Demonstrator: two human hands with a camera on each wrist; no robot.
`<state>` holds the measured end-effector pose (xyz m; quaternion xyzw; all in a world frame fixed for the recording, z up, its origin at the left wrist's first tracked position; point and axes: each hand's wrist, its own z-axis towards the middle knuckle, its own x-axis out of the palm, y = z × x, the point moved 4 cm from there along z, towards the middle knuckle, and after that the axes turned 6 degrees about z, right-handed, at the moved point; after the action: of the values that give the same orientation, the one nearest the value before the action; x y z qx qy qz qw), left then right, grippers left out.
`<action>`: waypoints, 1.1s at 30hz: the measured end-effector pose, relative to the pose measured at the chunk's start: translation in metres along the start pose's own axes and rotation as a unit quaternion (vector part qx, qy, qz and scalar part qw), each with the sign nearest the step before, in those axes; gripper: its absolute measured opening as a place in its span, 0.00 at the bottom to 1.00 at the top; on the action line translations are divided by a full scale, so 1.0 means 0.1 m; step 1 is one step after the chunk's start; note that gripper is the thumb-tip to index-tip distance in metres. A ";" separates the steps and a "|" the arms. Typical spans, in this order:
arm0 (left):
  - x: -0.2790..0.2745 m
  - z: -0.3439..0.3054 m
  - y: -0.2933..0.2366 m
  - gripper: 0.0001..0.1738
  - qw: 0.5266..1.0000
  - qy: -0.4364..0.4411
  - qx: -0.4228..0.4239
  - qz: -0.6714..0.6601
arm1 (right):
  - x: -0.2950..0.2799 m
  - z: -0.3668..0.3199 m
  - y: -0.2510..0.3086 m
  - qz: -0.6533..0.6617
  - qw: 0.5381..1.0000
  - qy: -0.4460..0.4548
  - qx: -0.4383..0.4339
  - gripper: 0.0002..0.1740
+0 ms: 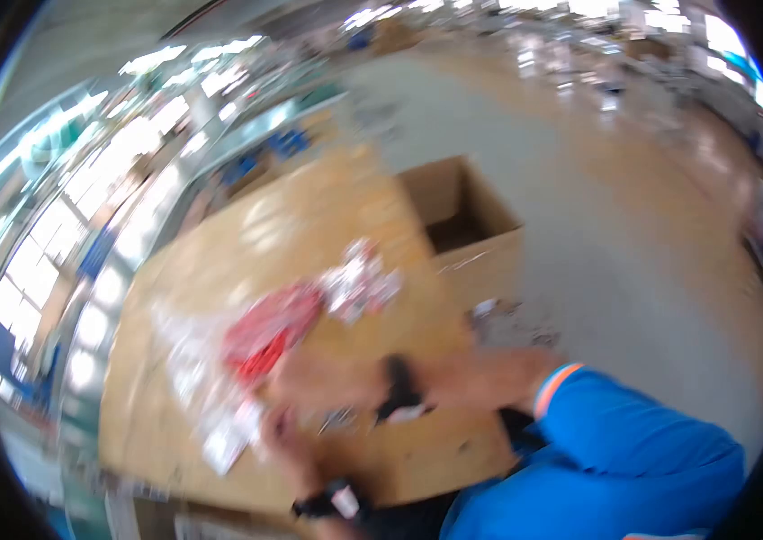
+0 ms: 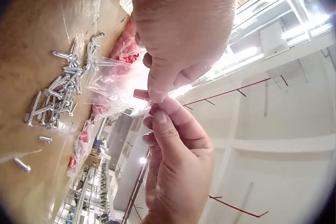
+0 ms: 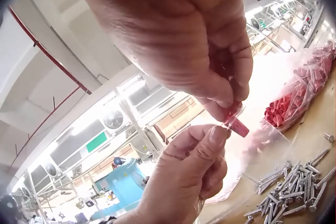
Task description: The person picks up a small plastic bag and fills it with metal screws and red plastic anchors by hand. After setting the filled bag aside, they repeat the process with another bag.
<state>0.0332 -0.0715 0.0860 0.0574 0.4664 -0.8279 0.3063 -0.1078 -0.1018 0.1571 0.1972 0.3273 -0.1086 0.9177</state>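
Observation:
Both hands meet at a small red plastic wall plug (image 3: 239, 128), its end sticking out beyond the fingertips. My right hand (image 3: 184, 40) pinches it from above in the right wrist view. Just below, my left hand (image 3: 184, 171) holds it between thumb and fingers. The left wrist view shows the left hand (image 2: 181, 29) at the top and the right hand (image 2: 178, 161) beneath, with the plug (image 2: 140, 94) partly hidden. A clear bag of red plugs (image 3: 281, 109) lies beside the hands. Silvery screws (image 3: 294, 190) are piled loose on the table (image 1: 408, 450).
An open cardboard box (image 1: 480, 252) stands against the table's far right side. Another clear bag with shiny contents (image 1: 359, 283) lies beyond the red plugs. Loose clear plastic (image 1: 192, 360) spreads over the left part of the table. Workbenches line the hall at left.

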 end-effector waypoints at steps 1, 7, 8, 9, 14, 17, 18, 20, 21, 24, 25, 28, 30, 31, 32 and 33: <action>-0.03 0.05 -0.07 0.03 1.000 0.007 0.018 0.003 | -0.05 0.06 -0.01 0.029 0.999 0.032 0.025 0.07; 0.03 0.04 -0.19 0.02 0.997 0.059 0.008 -0.039 | -0.19 0.14 -0.11 0.173 0.973 0.040 0.146 0.21; 0.02 0.05 -0.23 0.02 0.998 0.065 0.017 -0.020 | -0.19 0.14 -0.06 0.155 0.978 0.052 0.127 0.26; 0.02 0.05 -0.23 0.02 0.998 0.060 0.020 -0.019 | -0.17 0.14 -0.02 0.112 0.981 0.096 0.125 0.26; 0.01 0.06 -0.19 0.03 0.998 0.041 0.035 -0.030 | 0.03 0.05 -0.04 0.054 0.987 0.149 0.038 0.25; 0.03 0.05 -0.06 0.03 0.997 0.022 0.006 -0.071 | -0.13 0.09 -0.08 0.080 0.996 0.047 0.020 0.24; 0.03 0.04 -0.04 0.02 0.996 0.021 -0.015 -0.084 | -0.16 0.09 -0.14 0.077 0.996 0.026 0.040 0.22; 0.02 0.04 -0.02 0.03 0.992 0.020 -0.056 -0.111 | -0.22 0.07 -0.25 0.071 0.994 -0.016 0.080 0.19; 0.03 0.04 -0.01 0.03 0.990 0.018 -0.060 -0.123 | -0.22 0.05 -0.28 0.121 0.984 0.014 0.129 0.18; 0.04 0.03 0.01 0.03 0.988 0.017 -0.070 -0.137 | -0.17 0.00 -0.34 0.263 0.929 0.084 0.246 0.14; 0.04 0.03 -0.01 0.03 0.989 0.022 -0.072 -0.128 | -0.12 -0.03 -0.33 0.306 0.909 0.091 0.267 0.12; 0.03 0.03 -0.02 0.02 0.993 0.030 -0.062 -0.092 | -0.02 -0.08 -0.33 0.347 0.899 0.132 0.234 0.11; 0.03 0.06 -0.06 0.02 0.997 0.031 -0.033 -0.067 | 0.03 -0.09 -0.39 0.360 0.907 0.073 0.206 0.10; 0.03 0.08 -0.14 0.02 0.998 0.032 -0.012 -0.055 | 0.06 -0.11 -0.43 0.372 0.905 -0.003 0.206 0.10; 0.03 0.08 -0.18 0.02 0.998 0.034 0.010 -0.044 | 0.05 -0.13 -0.46 0.382 0.897 -0.079 0.206 0.10; 0.04 0.08 -0.15 0.02 0.998 0.042 0.006 -0.042 | 0.06 -0.13 -0.44 0.385 0.903 -0.012 0.188 0.10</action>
<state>0.0234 -0.0736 0.0997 0.0746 0.4762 -0.8393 0.2513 -0.1249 -0.1362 0.1311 0.4753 0.1879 0.1915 0.8379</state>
